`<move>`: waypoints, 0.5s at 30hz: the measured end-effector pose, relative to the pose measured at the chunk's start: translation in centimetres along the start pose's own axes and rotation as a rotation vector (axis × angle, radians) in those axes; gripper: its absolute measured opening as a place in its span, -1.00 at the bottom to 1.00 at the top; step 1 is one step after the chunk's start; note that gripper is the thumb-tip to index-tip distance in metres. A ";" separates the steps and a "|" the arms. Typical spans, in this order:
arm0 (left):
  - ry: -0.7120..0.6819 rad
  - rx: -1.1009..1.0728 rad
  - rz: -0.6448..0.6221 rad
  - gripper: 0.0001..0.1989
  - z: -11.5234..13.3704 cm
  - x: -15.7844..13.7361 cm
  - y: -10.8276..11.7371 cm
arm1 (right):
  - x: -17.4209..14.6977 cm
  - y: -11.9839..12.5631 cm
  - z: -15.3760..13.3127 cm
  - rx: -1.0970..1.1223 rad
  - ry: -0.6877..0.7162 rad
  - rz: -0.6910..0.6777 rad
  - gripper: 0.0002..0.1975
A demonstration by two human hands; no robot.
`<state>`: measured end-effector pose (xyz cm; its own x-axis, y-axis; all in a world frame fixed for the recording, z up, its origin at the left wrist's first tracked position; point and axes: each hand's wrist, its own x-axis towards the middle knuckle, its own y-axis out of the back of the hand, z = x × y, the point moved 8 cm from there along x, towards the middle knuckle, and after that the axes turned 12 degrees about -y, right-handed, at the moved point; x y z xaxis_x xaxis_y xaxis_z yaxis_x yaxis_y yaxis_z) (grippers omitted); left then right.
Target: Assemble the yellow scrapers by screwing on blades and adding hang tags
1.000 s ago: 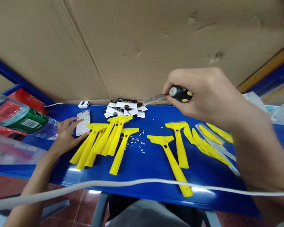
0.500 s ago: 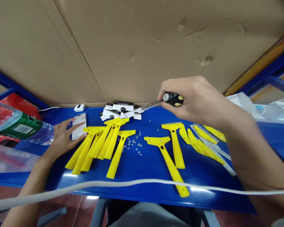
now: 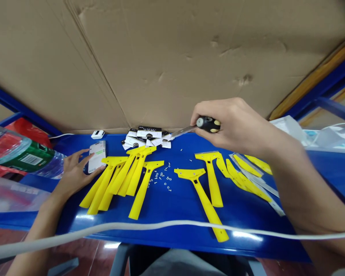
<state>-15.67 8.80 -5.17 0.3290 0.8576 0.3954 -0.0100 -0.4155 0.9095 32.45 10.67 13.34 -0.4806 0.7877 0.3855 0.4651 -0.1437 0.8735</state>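
Head view: right hand (image 3: 230,119), grip closed around a black-and-yellow tool handle (image 3: 208,124), fingertips pinching a thin metal blade (image 3: 185,131); blade contact with the white boxes (image 3: 149,133) cannot be determined. Left hand (image 3: 74,172), grip spread, at the phone (image 3: 97,156). Yellow scrapers (image 3: 208,207) lie on the desk (image 3: 178,209).

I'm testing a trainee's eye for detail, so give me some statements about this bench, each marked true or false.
1. The left hand is at the phone. True.
2. The right hand is empty. False: it grips a black-and-yellow handle, with a grey blade beside it.
3. The scrapers have red handles. False: they are yellow.
4. Black-and-white packets lie piled near the cardboard wall. True.
5. The small fasteners stand in one neat row. False: they are scattered on the blue tabletop.
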 end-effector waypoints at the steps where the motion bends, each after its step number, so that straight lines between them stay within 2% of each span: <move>1: -0.004 -0.001 0.005 -0.25 0.2 -0.2 0.2 | 0.0 0.0 0.1 0.003 -0.002 -0.002 -0.94; 4: -0.007 -0.009 0.040 -0.30 1.2 -1.3 1.2 | -0.1 0.0 0.2 0.018 -0.009 -0.004 -0.94; 10: -0.007 -0.042 0.131 -0.59 3.9 -3.8 4.1 | -0.2 0.2 0.2 0.024 0.004 0.007 -0.93; 15: 0.006 -0.059 0.143 -0.62 4.5 -3.8 4.6 | -0.2 0.2 0.0 0.023 0.008 -0.003 -0.93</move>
<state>-12.73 2.23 -3.04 0.3146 0.7931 0.5216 -0.1122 -0.5146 0.8500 32.67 10.52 13.47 -0.4878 0.7834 0.3850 0.4804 -0.1273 0.8677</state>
